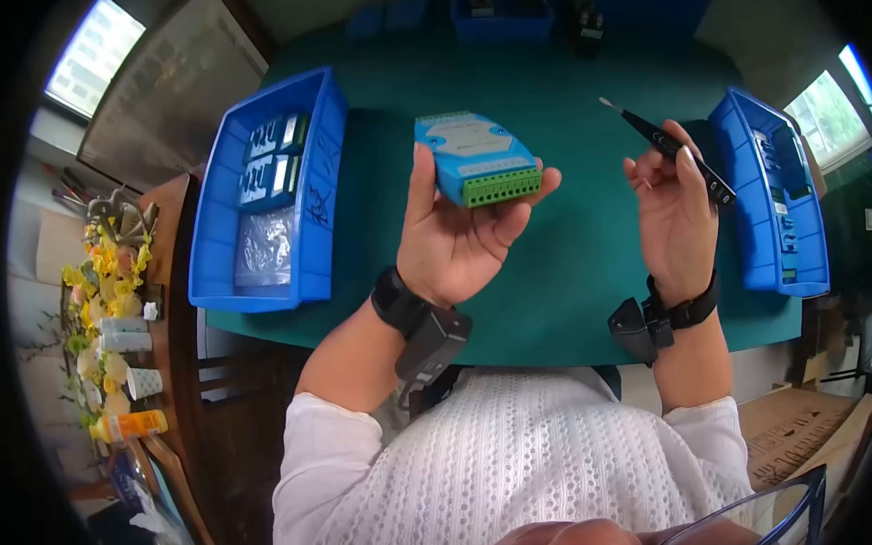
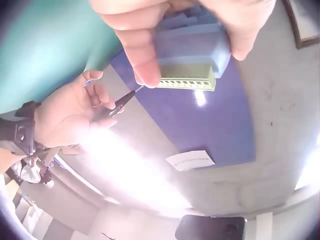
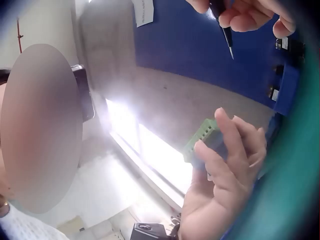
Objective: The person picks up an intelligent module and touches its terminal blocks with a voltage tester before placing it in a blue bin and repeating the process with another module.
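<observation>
My left hand [image 1: 454, 248] holds a blue plastic terminal module [image 1: 475, 141] above the table, thumb on one side and fingers on the other. Its green terminal block [image 1: 502, 187], with a row of openings, faces my body; the left wrist view shows this block [image 2: 187, 82] near a fingertip. To the right, my right hand [image 1: 679, 230] pinches a slim black pen-style electric screwdriver [image 1: 650, 133] between thumb and fingers. The screwdriver's thin metal bit points up and left in the head view, apart from the module. In the right wrist view, the screwdriver [image 3: 222, 22] hangs bit down.
A blue bin [image 1: 310, 248] on the left holds several similar modules [image 1: 269, 177] and a clear plastic bag [image 1: 264, 248]. Another blue bin [image 1: 754, 252] with small boards stands at the right. Farther back on the green table [image 1: 570, 268] are a blue tray [image 1: 504, 28] and dark parts [image 1: 589, 38].
</observation>
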The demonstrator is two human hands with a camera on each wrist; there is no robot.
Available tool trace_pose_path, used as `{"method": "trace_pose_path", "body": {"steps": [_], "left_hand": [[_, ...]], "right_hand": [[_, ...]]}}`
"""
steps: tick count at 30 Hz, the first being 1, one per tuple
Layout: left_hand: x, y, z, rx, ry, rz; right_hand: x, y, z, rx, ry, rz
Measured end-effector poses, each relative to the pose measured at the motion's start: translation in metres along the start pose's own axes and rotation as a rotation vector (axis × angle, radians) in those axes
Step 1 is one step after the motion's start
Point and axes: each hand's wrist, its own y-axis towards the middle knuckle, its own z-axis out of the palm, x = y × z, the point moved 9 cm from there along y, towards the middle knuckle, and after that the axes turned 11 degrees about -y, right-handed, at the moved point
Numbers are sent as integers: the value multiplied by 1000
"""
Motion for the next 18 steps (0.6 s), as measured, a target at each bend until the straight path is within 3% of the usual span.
{"method": "trace_pose_path", "body": {"steps": [6, 10, 18], "left_hand": [[9, -5, -7, -81, 11, -54], [14, -6, -11, -59, 67, -92], [6, -8, -22, -171, 144, -15]], "right_hand": [[17, -14, 9, 82, -111, -134], [36, -24, 26, 216, -468, -436], [38, -38, 44, 349, -553, -536]]}}
